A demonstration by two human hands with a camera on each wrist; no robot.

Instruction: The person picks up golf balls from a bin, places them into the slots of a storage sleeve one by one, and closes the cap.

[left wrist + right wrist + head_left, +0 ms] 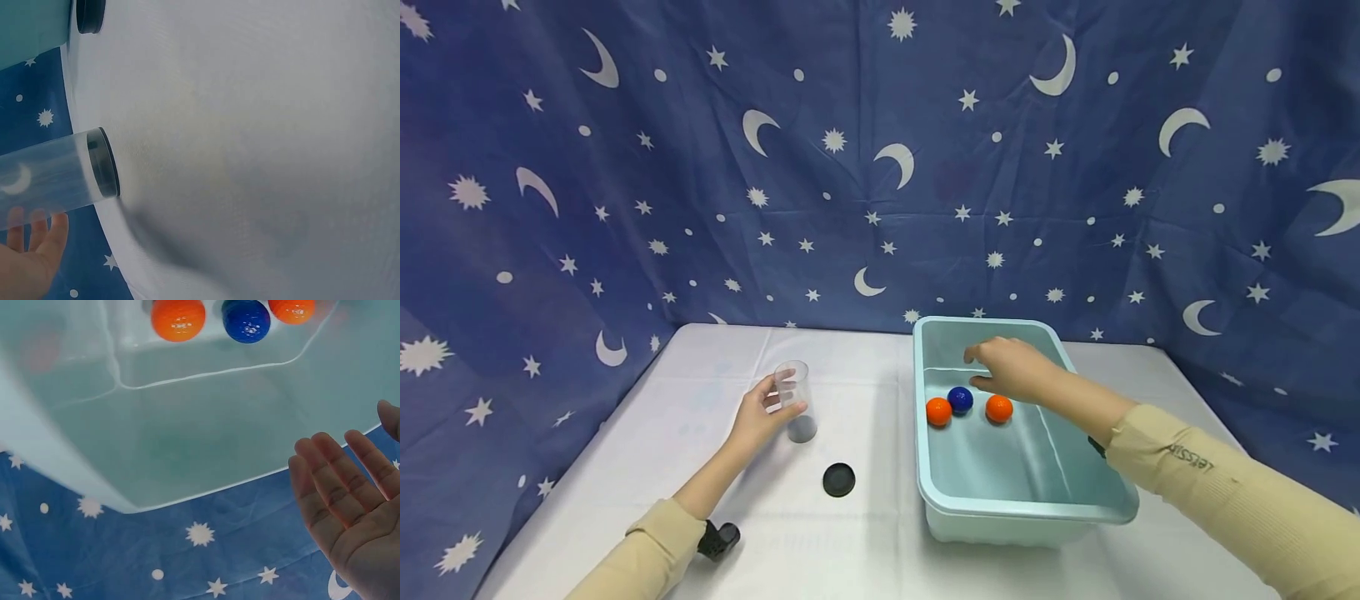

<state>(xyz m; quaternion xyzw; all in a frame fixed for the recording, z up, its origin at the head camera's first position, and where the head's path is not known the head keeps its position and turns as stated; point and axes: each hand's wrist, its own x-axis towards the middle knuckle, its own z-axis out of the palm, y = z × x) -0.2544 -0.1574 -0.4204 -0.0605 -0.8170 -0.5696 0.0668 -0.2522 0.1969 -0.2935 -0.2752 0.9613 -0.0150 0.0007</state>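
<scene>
My left hand [761,419] holds a clear plastic cylinder [795,392] upright at the left of the table, thumb on one side and fingers on the other. In the left wrist view the clear cylinder [47,178] shows a dark base close to the white cloth. Over the far part of a pale blue-green basin [1030,502] hovers my right hand [1011,367], its fingers relaxed and nothing in them. Two orange balls, one at the left [937,412] and one at the right [999,408], lie on the basin floor with a dark blue ball [960,400] between them.
A round black lid [838,479] lies on the white tablecloth [820,550] between the cylinder and the basin. Behind the table hangs a blue curtain [820,208] with white moons and stars. The basin's raised rim surrounds the balls.
</scene>
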